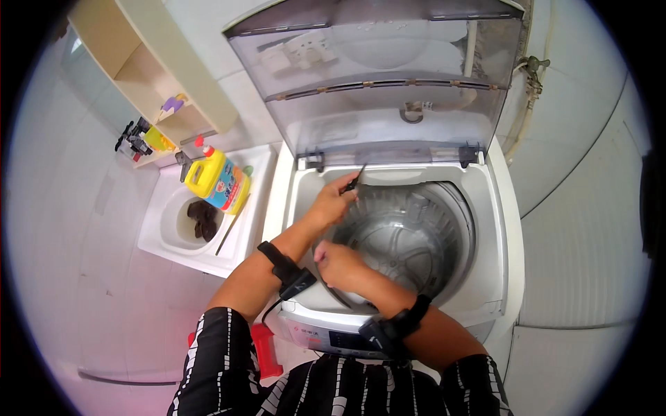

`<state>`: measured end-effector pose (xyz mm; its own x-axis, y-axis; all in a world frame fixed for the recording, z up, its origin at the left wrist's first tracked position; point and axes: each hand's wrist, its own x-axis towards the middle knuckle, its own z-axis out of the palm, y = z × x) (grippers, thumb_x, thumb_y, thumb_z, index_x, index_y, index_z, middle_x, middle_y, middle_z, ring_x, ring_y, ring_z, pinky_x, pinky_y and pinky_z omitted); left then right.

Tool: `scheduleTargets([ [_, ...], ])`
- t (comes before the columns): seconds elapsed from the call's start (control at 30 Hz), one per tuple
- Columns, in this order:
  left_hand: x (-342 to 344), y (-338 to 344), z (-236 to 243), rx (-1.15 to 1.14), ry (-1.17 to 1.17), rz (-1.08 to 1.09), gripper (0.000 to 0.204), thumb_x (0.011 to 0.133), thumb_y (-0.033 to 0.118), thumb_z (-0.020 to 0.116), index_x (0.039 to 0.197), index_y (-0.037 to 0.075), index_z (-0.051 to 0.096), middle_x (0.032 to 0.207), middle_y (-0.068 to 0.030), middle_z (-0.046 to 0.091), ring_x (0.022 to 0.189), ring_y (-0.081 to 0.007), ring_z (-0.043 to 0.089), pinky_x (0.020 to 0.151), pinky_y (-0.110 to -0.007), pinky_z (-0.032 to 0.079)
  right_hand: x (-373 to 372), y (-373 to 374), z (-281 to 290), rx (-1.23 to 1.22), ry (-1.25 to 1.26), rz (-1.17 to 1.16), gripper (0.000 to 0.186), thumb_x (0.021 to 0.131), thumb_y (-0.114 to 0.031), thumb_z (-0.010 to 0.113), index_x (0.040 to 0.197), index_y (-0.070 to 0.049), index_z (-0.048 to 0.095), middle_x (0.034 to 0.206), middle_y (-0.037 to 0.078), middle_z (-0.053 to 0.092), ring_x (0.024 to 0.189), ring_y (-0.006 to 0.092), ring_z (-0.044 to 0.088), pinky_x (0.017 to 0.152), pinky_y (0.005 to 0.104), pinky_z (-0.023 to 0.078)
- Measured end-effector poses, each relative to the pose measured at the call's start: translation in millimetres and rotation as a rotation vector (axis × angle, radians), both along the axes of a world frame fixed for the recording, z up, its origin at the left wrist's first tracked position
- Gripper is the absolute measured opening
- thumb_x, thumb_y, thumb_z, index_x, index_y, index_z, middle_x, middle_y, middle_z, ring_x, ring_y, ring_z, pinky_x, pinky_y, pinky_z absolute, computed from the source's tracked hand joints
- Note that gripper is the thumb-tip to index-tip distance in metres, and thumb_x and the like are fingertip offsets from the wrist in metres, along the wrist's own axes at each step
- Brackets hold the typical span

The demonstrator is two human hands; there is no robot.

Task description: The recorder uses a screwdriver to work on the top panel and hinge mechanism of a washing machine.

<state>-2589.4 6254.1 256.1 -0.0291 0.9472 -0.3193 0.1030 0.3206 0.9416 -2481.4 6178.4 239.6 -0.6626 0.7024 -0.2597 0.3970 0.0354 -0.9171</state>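
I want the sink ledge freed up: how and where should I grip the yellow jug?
Grip the yellow jug by its looped handle, probably best from the left, over the basin: the loop faces away from the washing machine. The red top looks too narrow to lift by. The left hand is nearer, but holds a slim dark tool.

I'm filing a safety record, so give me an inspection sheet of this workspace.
Surface: washing machine, lid raised.
Things in use: slim dark tool, exact kind unclear.
Clutter: yellow bottle and thin stick on the sink; dark item in its basin.
Hands: left hand grips the tool; right hand curled by the drum opening, contents hidden.
Cables: black cable hangs from the left arm's strap.
Surroundings: wall shelf; tap with pale hose.
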Motion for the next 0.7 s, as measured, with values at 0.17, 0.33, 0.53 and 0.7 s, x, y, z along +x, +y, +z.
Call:
scheduleTargets([
  [0.17, 9.1, 6.2, -4.5, 0.044, 0.09, -0.036, 0.048, 0.09, 0.01, 0.052, 0.137, 0.018, 0.043, 0.087, -0.0026, 0.056, 0.043, -0.0061, 0.036, 0.036, -0.021, 0.028, 1.3, 2.1, -7.1, -0.024, 0.023, -0.003, 0.012, 0.077, -0.011, 0.056, 0.088, -0.006, 0.055, 0.085, 0.016, 0.063, 0.086, 0.0348, 0.061, 0.076, 0.042, 0.047],
  [0.33, -10.5, -1.3, 1.6, 0.031, 0.054, -0.01, 0.047, 0.09, 0.01, 0.051, 0.136, 0.017, 0.043, 0.087, -0.0015, 0.055, 0.046, -0.0059, 0.038, 0.037, -0.021, 0.028, 4.4, 0.2, -0.1, 0.039, 0.013, 0.004, 0.012, 0.077, -0.011, 0.056, 0.088, -0.006, 0.055, 0.084, 0.017, 0.063, 0.085, 0.0356, 0.06, 0.075, 0.0428, 0.046],
  [0.53, -8.1, -5.2, 5.9, 0.013, 0.023, 0.009, 0.048, 0.09, 0.009, 0.051, 0.136, 0.017, 0.043, 0.086, -0.0017, 0.055, 0.045, -0.0061, 0.038, 0.036, -0.021, 0.029, 4.3, -2.3, 6.0, 0.106, 0.019, 0.026, 0.012, 0.077, -0.011, 0.056, 0.088, -0.006, 0.054, 0.086, 0.017, 0.063, 0.087, 0.0352, 0.06, 0.076, 0.0422, 0.046],
  [0.7, 7.6, 2.3, 1.7, 0.044, 0.064, -0.027, 0.049, 0.089, 0.009, 0.051, 0.137, 0.017, 0.042, 0.086, -0.0022, 0.055, 0.044, -0.0061, 0.037, 0.036, -0.021, 0.029, -2.4, -3.7, -14.8, 0.192, 0.084, 0.009, 0.012, 0.077, -0.009, 0.055, 0.088, -0.004, 0.055, 0.081, 0.017, 0.062, 0.078, 0.0334, 0.061, 0.07, 0.04, 0.047],
])
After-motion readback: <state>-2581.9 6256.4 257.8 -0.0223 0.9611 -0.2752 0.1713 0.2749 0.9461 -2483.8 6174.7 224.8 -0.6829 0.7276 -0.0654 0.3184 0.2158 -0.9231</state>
